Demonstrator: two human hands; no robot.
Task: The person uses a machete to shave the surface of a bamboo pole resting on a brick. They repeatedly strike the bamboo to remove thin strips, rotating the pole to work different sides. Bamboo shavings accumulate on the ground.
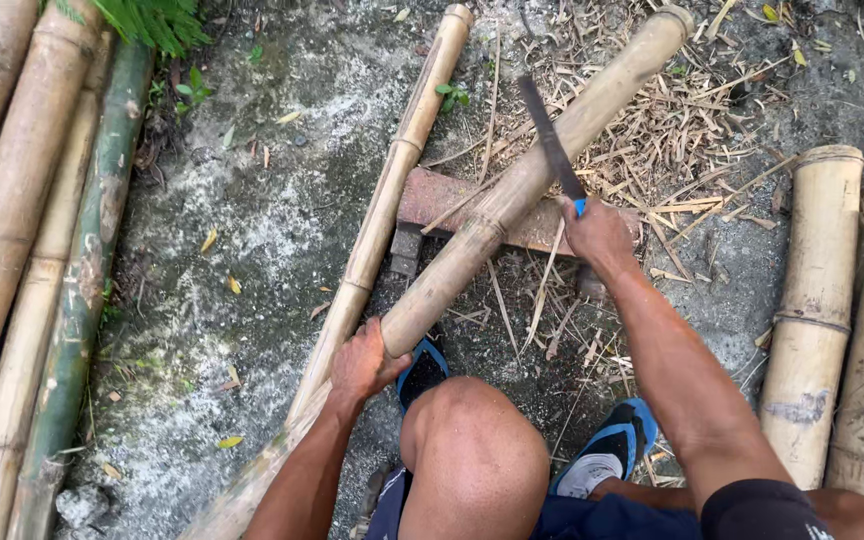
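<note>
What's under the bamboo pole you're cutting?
The bamboo pole rests across a reddish-brown block, with dry shavings and concrete ground beneath. The block's middle, beneath the pole, is hidden.

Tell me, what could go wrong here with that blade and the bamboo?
The blade lies on the bamboo pole, which the left hand grips at its near end; a glancing stroke might slide toward it. The bare knee sits close below. The round pole might roll off the wooden block.
</note>
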